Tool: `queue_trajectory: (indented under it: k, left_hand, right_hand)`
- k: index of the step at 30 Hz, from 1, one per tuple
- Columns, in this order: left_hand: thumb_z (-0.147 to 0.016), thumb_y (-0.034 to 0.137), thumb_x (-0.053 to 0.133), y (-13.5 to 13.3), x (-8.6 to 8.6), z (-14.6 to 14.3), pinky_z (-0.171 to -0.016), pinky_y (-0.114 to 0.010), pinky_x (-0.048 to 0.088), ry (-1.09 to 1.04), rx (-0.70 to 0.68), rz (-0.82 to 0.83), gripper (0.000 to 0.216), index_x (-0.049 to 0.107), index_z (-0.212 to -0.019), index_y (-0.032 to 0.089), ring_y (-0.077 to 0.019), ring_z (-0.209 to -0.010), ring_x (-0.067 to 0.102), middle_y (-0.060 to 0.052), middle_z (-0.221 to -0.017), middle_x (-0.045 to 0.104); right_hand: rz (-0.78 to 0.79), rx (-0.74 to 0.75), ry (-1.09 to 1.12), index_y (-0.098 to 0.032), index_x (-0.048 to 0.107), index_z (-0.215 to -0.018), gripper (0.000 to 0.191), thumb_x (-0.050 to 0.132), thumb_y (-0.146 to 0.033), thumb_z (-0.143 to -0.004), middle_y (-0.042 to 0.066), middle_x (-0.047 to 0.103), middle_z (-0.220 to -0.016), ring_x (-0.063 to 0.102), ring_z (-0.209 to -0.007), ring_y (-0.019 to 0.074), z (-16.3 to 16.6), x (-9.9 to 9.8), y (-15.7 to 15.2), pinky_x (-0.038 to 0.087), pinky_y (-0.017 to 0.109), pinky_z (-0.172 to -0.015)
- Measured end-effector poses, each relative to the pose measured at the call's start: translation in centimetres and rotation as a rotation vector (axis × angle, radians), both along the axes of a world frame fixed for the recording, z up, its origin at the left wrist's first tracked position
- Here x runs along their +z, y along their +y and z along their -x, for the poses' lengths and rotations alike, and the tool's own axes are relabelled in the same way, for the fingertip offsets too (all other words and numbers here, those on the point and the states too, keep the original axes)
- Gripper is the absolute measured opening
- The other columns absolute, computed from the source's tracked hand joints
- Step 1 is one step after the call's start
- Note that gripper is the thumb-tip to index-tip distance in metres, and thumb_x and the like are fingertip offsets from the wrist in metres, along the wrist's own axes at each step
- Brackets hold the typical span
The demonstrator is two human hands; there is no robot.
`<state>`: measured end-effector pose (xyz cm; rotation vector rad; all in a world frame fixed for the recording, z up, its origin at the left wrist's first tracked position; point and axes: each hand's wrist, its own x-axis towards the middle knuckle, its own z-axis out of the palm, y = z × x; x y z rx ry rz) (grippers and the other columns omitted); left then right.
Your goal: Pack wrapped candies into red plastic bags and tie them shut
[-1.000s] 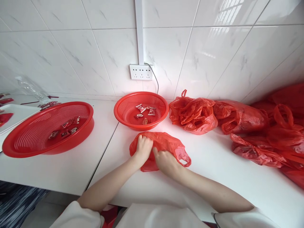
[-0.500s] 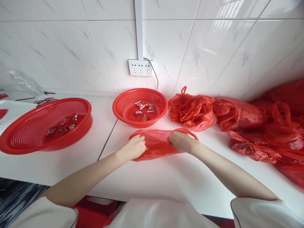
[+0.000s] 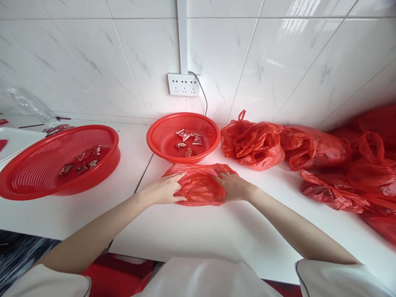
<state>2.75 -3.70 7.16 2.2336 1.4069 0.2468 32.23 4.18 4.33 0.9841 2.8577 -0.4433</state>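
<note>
A thin red plastic bag (image 3: 201, 187) lies crumpled on the white table in front of me, its middle sagging between my hands. On its left side rests my left hand (image 3: 167, 189), with the thumb held apart from the outstretched fingers. My right hand (image 3: 233, 185) touches the right side, its fingers spread and partly hidden by the film. Just beyond the bag stands a round red plastic basket (image 3: 154, 142) with several small wrapped sweets (image 3: 197, 139) in it.
A larger red basket (image 3: 31, 165) with wrapped sweets stands at left, beside a white tray (image 3: 21, 142) and a clear plastic bottle (image 3: 34, 107). Several filled red bags (image 3: 253, 144) line the right side. A power socket (image 3: 184, 84) is on the tiled wall.
My fists have opened and the fingers have spread over the bag. The bag has gone from stretched out wide to narrower and more crumpled. The baskets have stayed in place.
</note>
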Motion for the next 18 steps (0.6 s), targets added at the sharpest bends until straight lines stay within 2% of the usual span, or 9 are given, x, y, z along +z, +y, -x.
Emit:
queue_trajectory:
  k: [4,6,8,10,12,13,15,16,18]
  left_hand:
    - [-0.090,0.043,0.053,0.6,0.3,0.8,-0.112,-0.039,0.033,-0.114,0.047,0.017,0.041,0.061,-0.056,0.021,-0.0278,-0.129,0.051,-0.003,-0.135,0.059]
    - [-0.090,0.038,0.052,0.8,0.3,0.1,-0.110,-0.040,0.035,-0.110,0.056,-0.013,0.034,0.066,-0.065,0.021,-0.0281,-0.124,0.055,-0.006,-0.122,0.068]
    - [-0.092,0.031,0.048,0.7,0.2,-1.3,-0.103,-0.040,0.042,-0.071,0.046,-0.074,0.026,0.070,-0.084,0.020,-0.0265,-0.114,0.062,-0.009,-0.112,0.070]
    - [-0.095,0.024,0.039,0.5,-0.2,-3.0,-0.102,-0.039,0.043,-0.029,0.043,-0.154,0.032,0.065,-0.112,0.019,-0.0247,-0.115,0.061,-0.011,-0.119,0.067]
    - [-0.096,0.028,0.038,0.4,-1.2,-4.3,-0.106,-0.041,0.039,0.003,0.063,-0.190,0.043,0.048,-0.136,0.015,-0.0264,-0.130,0.050,-0.016,-0.139,0.053]
    - [-0.094,0.035,0.045,0.4,-1.8,-4.7,-0.109,-0.043,0.036,0.023,0.077,-0.171,0.053,0.040,-0.143,0.014,-0.0289,-0.136,0.042,-0.018,-0.147,0.044]
    - [-0.082,0.048,0.061,0.4,-3.2,-4.6,-0.113,-0.048,0.030,0.060,0.091,-0.095,0.083,0.028,-0.149,0.012,-0.0341,-0.144,0.027,-0.020,-0.156,0.027]
    - [-0.076,0.050,0.067,0.5,-3.8,-4.3,-0.114,-0.050,0.027,0.066,0.082,-0.049,0.094,0.024,-0.151,0.013,-0.0354,-0.145,0.023,-0.019,-0.158,0.023]
    - [-0.073,0.044,0.070,0.8,-4.6,-3.0,-0.115,-0.049,0.026,0.029,0.043,0.044,0.097,0.021,-0.153,0.020,-0.0336,-0.145,0.022,-0.013,-0.159,0.022]
  right_hand:
    - [0.024,0.019,0.008,-0.013,0.039,-0.147,0.092,0.071,-0.053,-0.070,0.021,0.049,-0.141,0.045,-0.129,0.0377,-0.1,-0.7,0.8,0.039,0.045,-0.102]
    - [-0.046,0.067,0.064,-0.014,0.054,-0.134,0.066,0.063,-0.052,-0.081,0.018,0.061,-0.124,0.056,-0.115,0.0327,0.3,-0.4,0.8,0.042,0.043,-0.098]
    - [-0.164,0.109,0.120,-0.015,0.066,-0.114,0.037,0.046,-0.040,-0.095,0.014,0.067,-0.105,0.062,-0.099,0.0262,1.2,0.2,0.5,0.044,0.041,-0.093]
    - [-0.252,0.145,0.172,-0.015,0.067,-0.106,0.038,0.031,-0.025,-0.101,0.013,0.066,-0.101,0.061,-0.096,0.0227,2.3,0.5,0.2,0.044,0.038,-0.090]
    - [-0.262,0.178,0.228,-0.015,0.063,-0.116,0.034,0.035,-0.024,-0.099,0.014,0.064,-0.113,0.058,-0.106,0.0235,3.3,0.3,0.2,0.044,0.038,-0.092]
    - [-0.237,0.193,0.248,-0.015,0.059,-0.125,0.035,0.043,-0.030,-0.097,0.015,0.060,-0.122,0.055,-0.113,0.0253,3.7,0.0,0.3,0.042,0.040,-0.096]
    - [-0.156,0.190,0.250,-0.015,0.048,-0.139,0.065,0.063,-0.047,-0.084,0.018,0.050,-0.139,0.045,-0.128,0.0314,3.9,-1.0,0.8,0.034,0.049,-0.107]
    - [-0.101,0.173,0.234,-0.015,0.042,-0.144,0.083,0.069,-0.054,-0.076,0.019,0.044,-0.145,0.039,-0.134,0.0338,3.7,-1.6,1.2,0.029,0.052,-0.110]
    - [0.049,0.110,0.195,-0.016,0.031,-0.150,0.103,0.071,-0.061,-0.068,0.018,0.036,-0.152,0.033,-0.140,0.0346,2.9,-2.5,2.1,0.025,0.051,-0.113]
